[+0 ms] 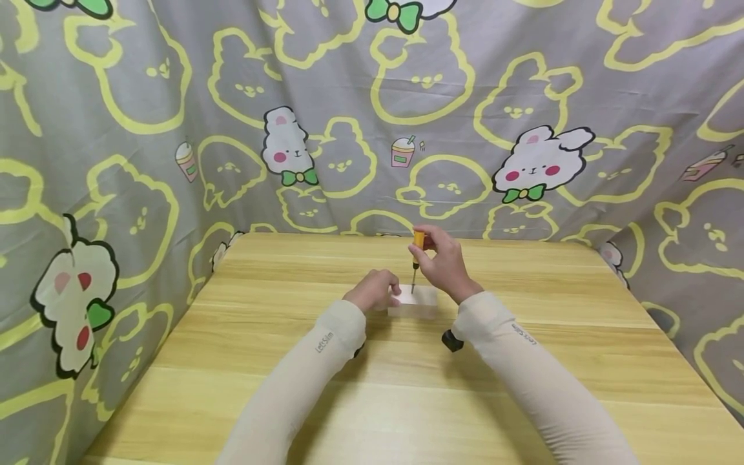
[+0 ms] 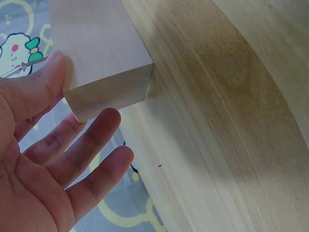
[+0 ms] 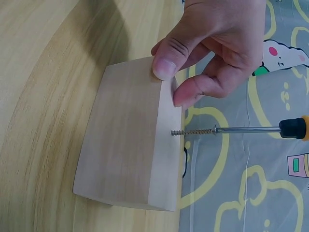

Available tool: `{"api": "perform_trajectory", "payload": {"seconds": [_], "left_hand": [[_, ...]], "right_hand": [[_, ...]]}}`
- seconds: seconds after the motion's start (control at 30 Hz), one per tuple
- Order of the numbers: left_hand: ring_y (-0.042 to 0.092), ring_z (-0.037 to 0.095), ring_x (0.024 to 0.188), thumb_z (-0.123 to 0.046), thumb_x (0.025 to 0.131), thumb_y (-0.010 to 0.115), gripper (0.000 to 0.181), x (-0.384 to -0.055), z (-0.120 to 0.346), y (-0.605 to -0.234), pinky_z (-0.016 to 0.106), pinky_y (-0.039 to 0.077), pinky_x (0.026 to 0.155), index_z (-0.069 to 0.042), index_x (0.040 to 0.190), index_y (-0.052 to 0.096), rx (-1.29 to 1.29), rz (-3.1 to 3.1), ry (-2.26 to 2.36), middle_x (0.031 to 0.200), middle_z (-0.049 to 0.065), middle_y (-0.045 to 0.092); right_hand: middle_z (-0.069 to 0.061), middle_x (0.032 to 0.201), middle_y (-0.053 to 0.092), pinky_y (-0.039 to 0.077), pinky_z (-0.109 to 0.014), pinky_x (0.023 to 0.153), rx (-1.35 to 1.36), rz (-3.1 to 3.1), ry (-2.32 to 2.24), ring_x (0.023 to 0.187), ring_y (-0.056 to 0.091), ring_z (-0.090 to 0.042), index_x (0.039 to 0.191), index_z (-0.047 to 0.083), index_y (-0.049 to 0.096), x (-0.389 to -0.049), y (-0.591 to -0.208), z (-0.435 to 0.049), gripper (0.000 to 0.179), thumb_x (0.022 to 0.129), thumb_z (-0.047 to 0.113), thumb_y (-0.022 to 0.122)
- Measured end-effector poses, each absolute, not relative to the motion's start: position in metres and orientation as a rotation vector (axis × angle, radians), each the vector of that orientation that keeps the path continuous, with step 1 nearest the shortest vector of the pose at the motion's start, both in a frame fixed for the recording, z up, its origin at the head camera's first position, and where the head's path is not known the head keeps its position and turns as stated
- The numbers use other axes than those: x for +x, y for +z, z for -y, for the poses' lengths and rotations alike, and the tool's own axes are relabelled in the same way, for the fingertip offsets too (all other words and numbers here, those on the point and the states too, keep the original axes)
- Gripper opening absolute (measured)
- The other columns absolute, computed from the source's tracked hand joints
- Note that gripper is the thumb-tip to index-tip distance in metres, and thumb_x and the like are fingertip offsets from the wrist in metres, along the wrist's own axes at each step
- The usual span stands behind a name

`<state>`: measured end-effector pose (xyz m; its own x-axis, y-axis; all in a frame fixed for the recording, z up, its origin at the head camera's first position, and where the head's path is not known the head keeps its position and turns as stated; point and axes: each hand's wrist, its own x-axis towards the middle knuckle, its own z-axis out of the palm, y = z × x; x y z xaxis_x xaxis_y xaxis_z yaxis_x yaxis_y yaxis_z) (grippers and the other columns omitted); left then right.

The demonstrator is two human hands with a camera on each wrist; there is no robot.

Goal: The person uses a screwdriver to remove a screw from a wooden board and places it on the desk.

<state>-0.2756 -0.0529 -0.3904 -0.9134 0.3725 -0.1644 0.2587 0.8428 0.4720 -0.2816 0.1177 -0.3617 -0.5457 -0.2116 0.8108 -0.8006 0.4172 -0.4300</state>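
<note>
Left hand (image 1: 374, 290) is pinching the end of a wooden block (image 1: 420, 301) between thumb and fingers, little finger and the one beside it hanging clear. Right hand (image 1: 444, 258) is gripping the yellow handle of a screwdriver (image 1: 418, 240) above it. Hands are working near each other, not touching. Block is resting on the worktop (image 1: 372, 400) just below and right of centre in the head view. Driver is pointing down, its tip meeting the head of a screw (image 3: 193, 132); screw's point is touching the block's upper face, threads mostly showing. Can't tell if it's biting. Pale sleeves (image 1: 523, 361) are covering both forearms; cartoon-print cloth (image 1: 349, 77) is hanging across the upper frame.
</note>
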Motion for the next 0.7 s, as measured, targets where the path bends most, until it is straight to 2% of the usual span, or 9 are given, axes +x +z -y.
{"api": "perform_trajectory", "payload": {"seconds": [0.17,0.43,0.7], "left_hand": [[0.059,0.021,0.106,-0.016,0.084,0.077,0.014,-0.2765,0.0531,-0.3906,0.039,0.048,0.094,-0.014,0.096,0.071,0.492,-2.776,0.646,0.116,0.004,0.067],[0.058,0.021,0.106,-0.016,0.084,0.077,0.015,-0.2763,0.0542,-0.3910,0.040,0.048,0.094,-0.013,0.097,0.071,0.508,-2.774,0.660,0.119,0.005,0.066],[0.059,0.022,0.109,-0.016,0.085,0.077,0.014,-0.2757,0.0542,-0.3918,0.040,0.048,0.094,-0.014,0.097,0.071,0.504,-2.775,0.657,0.119,0.005,0.066]], "right_hand": [[-0.016,0.093,0.065,0.057,-0.038,0.071,0.870,2.013,1.127,0.081,0.067,-0.028,0.118,-0.006,0.058,-0.2814,-0.3623,-0.1172,0.030,0.088,-0.007,0.064],[-0.015,0.086,0.064,0.056,-0.040,0.062,0.824,1.987,1.091,0.072,0.065,-0.027,0.114,-0.002,0.057,-0.2827,-0.3658,-0.1164,0.041,0.079,0.000,0.079],[-0.018,0.091,0.064,0.058,-0.037,0.067,0.813,1.974,1.138,0.076,0.068,-0.028,0.113,-0.005,0.059,-0.2824,-0.3672,-0.1161,0.035,0.082,-0.005,0.074]]}}
